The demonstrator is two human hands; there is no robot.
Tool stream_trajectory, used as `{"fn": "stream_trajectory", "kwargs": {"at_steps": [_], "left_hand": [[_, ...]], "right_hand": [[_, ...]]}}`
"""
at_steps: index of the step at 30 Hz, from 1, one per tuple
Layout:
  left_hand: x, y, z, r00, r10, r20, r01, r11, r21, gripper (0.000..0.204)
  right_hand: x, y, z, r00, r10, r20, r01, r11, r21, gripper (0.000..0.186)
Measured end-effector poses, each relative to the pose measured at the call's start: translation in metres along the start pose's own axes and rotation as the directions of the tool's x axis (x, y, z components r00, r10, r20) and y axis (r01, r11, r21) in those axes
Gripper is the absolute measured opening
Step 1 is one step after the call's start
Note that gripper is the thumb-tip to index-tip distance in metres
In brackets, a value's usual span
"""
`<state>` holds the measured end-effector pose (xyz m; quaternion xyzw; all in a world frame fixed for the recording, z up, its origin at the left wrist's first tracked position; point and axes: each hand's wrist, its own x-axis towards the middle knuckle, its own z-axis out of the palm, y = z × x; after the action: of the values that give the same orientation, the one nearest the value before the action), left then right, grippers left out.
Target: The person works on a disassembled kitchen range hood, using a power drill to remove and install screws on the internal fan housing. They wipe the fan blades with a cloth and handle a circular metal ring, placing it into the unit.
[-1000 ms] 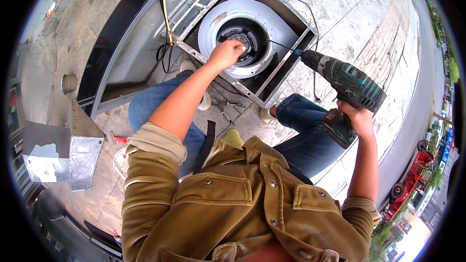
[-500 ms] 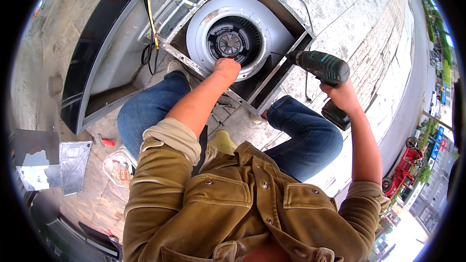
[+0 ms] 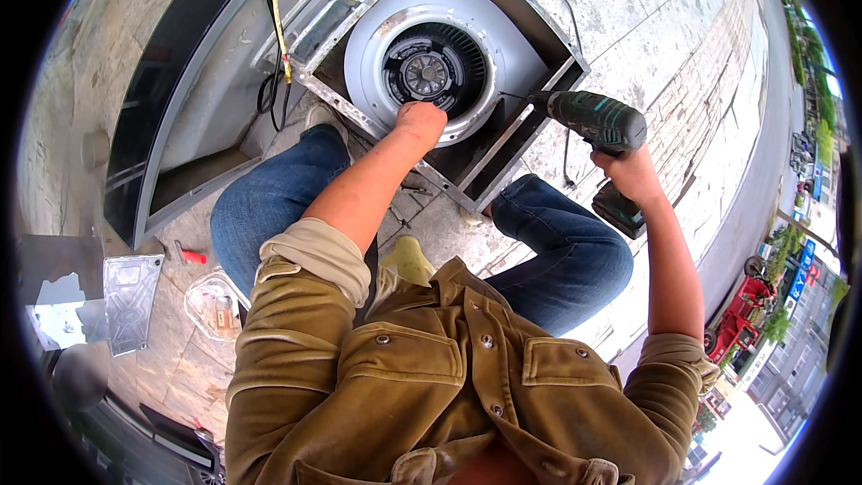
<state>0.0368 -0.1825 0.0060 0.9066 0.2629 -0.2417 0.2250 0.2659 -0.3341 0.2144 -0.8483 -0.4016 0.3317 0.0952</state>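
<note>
A light grey blower housing sits inside an open metal box, with a finned fan wheel and a dark motor showing through its round mouth. My left hand is closed over the near rim of that mouth; its fingertips are hidden inside. In my right hand is a dark green and black cordless drill, gripped by the handle and held level over the box's right side. Its long thin bit points left, and the tip is at the right edge of the housing's rim.
A large dark-fronted metal casing lies open on the left, with black and yellow wires at its edge. On the paving are a red-handled tool, a clear plastic bag and a flat metal panel. My knees flank the box.
The view has shifted slightly. Both hands keep nearly the same places on the rim and the drill, with the bit still at the rim's right edge.
</note>
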Motion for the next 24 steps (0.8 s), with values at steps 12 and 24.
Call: {"fn": "stream_trajectory", "kwargs": {"at_steps": [12,24], "left_hand": [[-0.003,0.001,-0.006,1.0,0.013,0.01,-0.013,1.0,-0.02,0.018],[-0.001,0.002,-0.003,1.0,0.006,0.013,-0.005,1.0,-0.02,0.019]], "right_hand": [[0.008,-0.008,-0.003,0.999,-0.004,0.043,0.007,0.998,-0.068,0.034],[0.049,-0.04,-0.019,0.976,-0.146,0.16,0.182,0.954,-0.24,0.032]]}}
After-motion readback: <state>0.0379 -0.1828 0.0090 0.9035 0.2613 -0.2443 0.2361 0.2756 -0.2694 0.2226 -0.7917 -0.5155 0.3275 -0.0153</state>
